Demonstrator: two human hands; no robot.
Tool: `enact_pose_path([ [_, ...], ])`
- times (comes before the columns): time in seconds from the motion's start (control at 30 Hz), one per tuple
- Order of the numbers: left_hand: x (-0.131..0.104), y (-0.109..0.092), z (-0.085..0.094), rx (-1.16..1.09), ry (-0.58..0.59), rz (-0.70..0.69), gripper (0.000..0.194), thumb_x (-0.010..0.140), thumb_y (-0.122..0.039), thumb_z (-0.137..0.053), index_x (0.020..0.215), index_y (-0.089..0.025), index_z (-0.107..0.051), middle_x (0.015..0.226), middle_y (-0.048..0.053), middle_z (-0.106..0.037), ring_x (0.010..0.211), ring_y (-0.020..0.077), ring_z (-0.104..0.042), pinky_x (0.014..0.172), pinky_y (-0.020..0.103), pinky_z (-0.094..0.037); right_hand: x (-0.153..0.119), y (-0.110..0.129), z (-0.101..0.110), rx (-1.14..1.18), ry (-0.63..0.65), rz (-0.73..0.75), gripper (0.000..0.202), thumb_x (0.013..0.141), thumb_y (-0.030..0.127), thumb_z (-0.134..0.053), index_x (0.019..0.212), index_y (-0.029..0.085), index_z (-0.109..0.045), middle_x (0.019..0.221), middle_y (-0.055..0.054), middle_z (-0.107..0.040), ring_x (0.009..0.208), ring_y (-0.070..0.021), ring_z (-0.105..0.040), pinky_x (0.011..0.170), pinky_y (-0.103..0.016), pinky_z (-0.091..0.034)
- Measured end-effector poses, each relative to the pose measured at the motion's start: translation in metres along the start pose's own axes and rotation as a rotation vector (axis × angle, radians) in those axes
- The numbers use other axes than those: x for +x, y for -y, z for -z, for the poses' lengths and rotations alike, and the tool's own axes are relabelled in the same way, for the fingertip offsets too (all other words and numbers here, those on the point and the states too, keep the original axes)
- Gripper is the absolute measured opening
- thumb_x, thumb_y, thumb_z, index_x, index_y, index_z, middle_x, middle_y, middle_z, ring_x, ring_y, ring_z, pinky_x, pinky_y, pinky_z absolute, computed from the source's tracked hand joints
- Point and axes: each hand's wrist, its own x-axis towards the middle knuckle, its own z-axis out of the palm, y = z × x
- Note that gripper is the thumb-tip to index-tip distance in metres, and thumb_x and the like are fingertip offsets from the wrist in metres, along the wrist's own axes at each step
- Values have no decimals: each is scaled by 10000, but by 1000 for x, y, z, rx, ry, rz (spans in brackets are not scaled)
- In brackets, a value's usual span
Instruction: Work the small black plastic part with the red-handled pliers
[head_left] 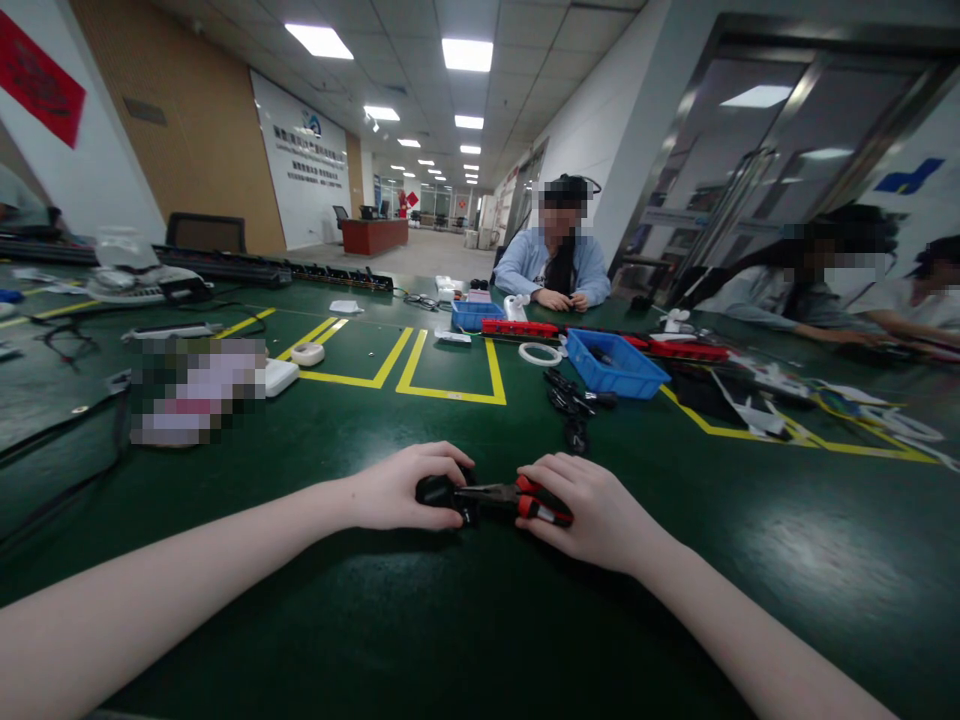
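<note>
My left hand (412, 487) is closed around a small black object (436, 491), whose exact kind I cannot make out. In my right hand (589, 500) is a pair of needle-nose pliers (525, 499) with red and black handles. Their jaws point left and reach the black object at my left fingertips. Both hands rest low over the green table (480, 620), close to each other. Beyond them lies a bundle of black cables (571, 405). My palms and part of the black object are hidden.
A blue bin (615, 368) with dark items stands beyond my right hand, beside a white ring (540, 354). A smaller blue bin (477, 315) and a red strip (517, 328) lie farther back. Left are a white box (279, 377) and a blurred-out item (199, 392). Another person (555, 260) sits opposite.
</note>
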Motion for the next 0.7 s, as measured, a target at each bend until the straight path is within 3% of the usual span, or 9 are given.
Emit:
enact_pose_path([
  [0.7,0,-3,1,66,13,-41,249,829,-324,-723,1025,-198,-635,1321,94,-573,1200,268,-556,1038,427,-423,1,-2,5,22,27,16,361,794,365,-717,1093,179,-638,1001,-97,-703,870,-233,-670,732,-363,-545],
])
